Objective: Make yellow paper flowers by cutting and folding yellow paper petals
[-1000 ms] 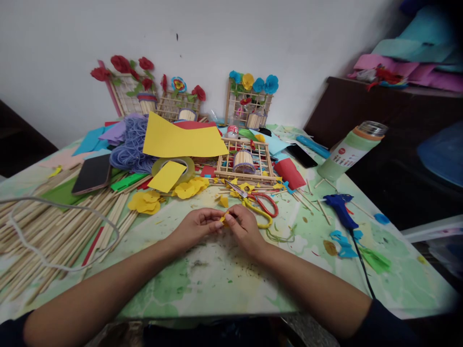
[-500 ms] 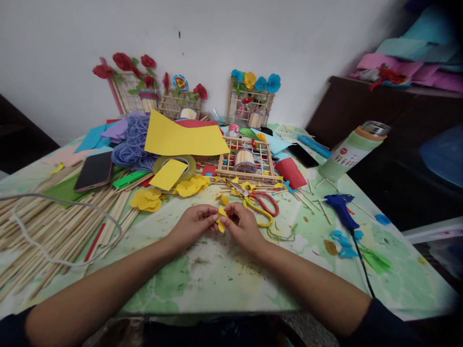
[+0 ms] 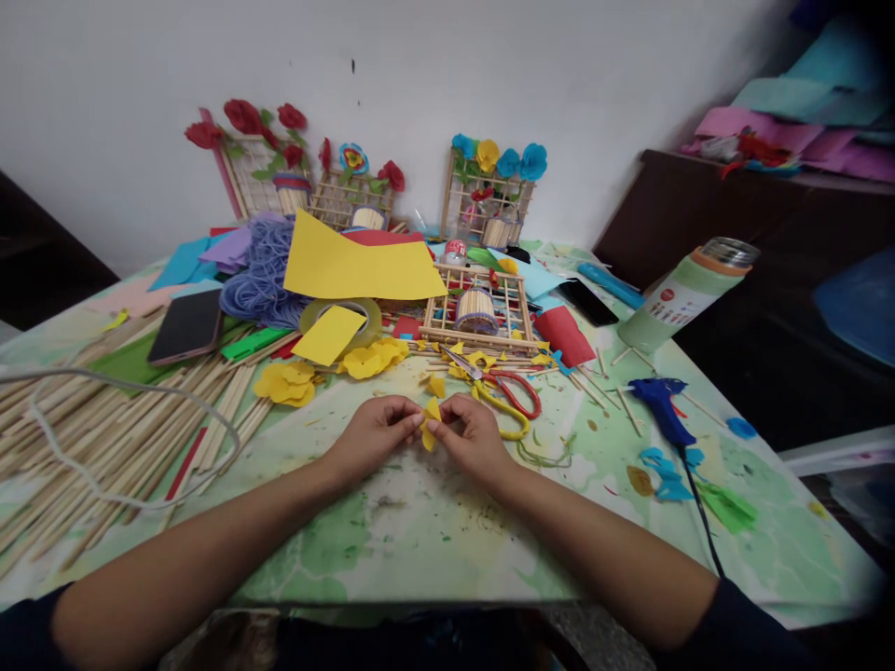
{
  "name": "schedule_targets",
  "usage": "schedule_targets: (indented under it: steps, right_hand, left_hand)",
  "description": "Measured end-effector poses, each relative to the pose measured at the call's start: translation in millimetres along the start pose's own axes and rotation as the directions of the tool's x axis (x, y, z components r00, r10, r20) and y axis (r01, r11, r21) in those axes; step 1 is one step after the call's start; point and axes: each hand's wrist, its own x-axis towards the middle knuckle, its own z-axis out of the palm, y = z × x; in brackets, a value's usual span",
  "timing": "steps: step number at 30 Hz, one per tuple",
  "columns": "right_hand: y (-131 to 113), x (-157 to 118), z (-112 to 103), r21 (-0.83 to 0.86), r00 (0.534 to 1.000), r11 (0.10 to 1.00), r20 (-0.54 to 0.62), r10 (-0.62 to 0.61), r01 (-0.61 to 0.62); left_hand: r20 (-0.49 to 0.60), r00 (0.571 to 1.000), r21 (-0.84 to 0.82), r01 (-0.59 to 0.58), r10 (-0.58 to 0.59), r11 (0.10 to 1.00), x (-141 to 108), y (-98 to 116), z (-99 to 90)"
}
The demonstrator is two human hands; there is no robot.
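Observation:
Between my two hands, just above the tablecloth, is a small yellow paper petal piece (image 3: 430, 426). My left hand (image 3: 381, 429) pinches its left side between thumb and fingers. On its right side my right hand (image 3: 472, 436) pinches it, thumb in front. Beyond my fingers lies a small folded yellow paper scrap (image 3: 433, 384). Scissors (image 3: 507, 396) with red and yellow handles rest past my right hand, blades pointing away. Yellow paper flowers (image 3: 286, 383) sit beyond my left hand, near a roll of clear tape (image 3: 370, 321) with a yellow paper square (image 3: 330, 335) leaning on it.
Many thin wooden sticks (image 3: 140, 438) and a white cable (image 3: 90, 489) cover the left side, with a phone (image 3: 185, 326). At right are a blue glue gun (image 3: 661, 405) and a green bottle (image 3: 671, 298). A stick lattice (image 3: 517, 303) and a large yellow sheet (image 3: 356, 266) lie behind.
The view has shifted very slightly. Both hands keep their pinch on the yellow paper petal piece, which has turned a little between the fingertips.

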Motion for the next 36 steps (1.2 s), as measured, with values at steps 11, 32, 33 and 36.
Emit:
schedule_targets:
  steps: [11, 32, 33, 36]
  right_hand:
    - [-0.9, 0.1, 4.9, 0.368, 0.964, 0.892, 0.131, 0.230, -0.263]
    - [3.9, 0.8, 2.0, 0.171, 0.988, 0.974, -0.028, 0.153, -0.146]
    - [4.6, 1.0, 2.0, 0.197, 0.981, 0.965, -0.062, 0.186, -0.171]
    - [4.9, 0.8, 2.0, 0.278, 0.964, 0.939, -0.117, 0.241, -0.201]
  left_hand:
    - [-0.111, 0.993, 0.000, 0.030, -0.030, 1.000, -3.1, 3.7, -0.9]
    - [-0.044, 0.997, -0.060, -0.061, 0.058, 0.996, -0.5, 1.8, -0.4]
    - [-0.038, 0.998, -0.057, -0.049, 0.047, 0.997, -0.6, 2.4, 0.1]
    - [-0.030, 0.999, -0.049, -0.020, 0.018, 0.999, -0.9, 4.6, 0.9]
